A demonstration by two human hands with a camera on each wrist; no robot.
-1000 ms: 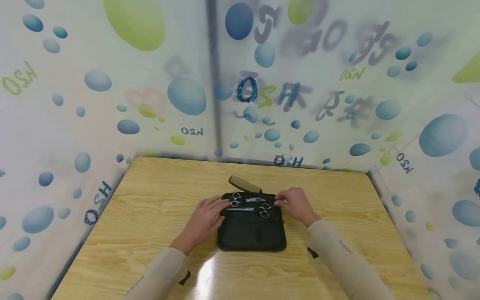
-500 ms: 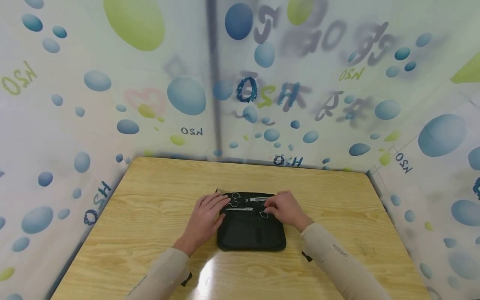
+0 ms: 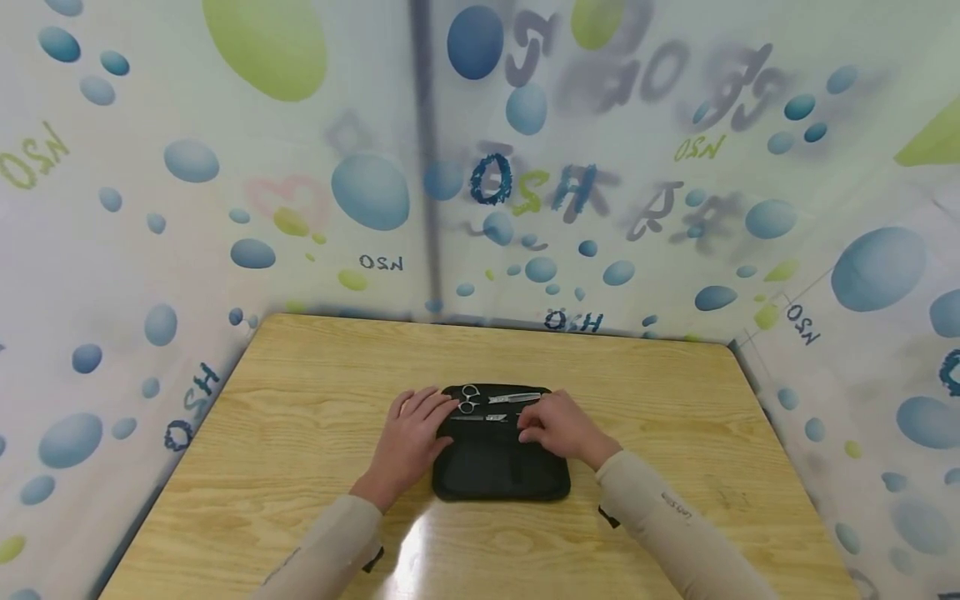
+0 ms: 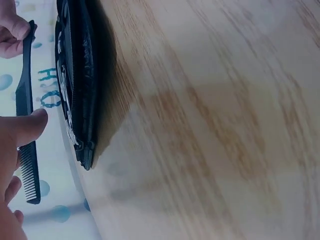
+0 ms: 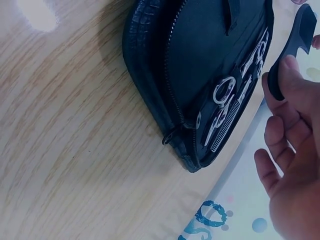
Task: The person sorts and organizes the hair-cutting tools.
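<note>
Comb (image 4: 25, 97), black, one: the left hand (image 3: 408, 433) is pinching the toothed part, the right hand (image 3: 564, 427) is pinching the handle end; both are holding it raised over the case (image 3: 480, 471). Case, black: lying open on the desk (image 3: 300, 433), carrying silver scissors (image 3: 514, 398).

Comb (image 4: 24, 100) in both hands (image 4: 7, 150); black case (image 4: 88, 85)

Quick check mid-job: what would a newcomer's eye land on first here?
Probably the open black case near the middle of the wooden table, with silver scissors bright against its far half. Next, the dark comb in the right hand's grip, held off the table and clearest in the wrist views. Behind everything, the wall is busy with blue and green spots.
</note>
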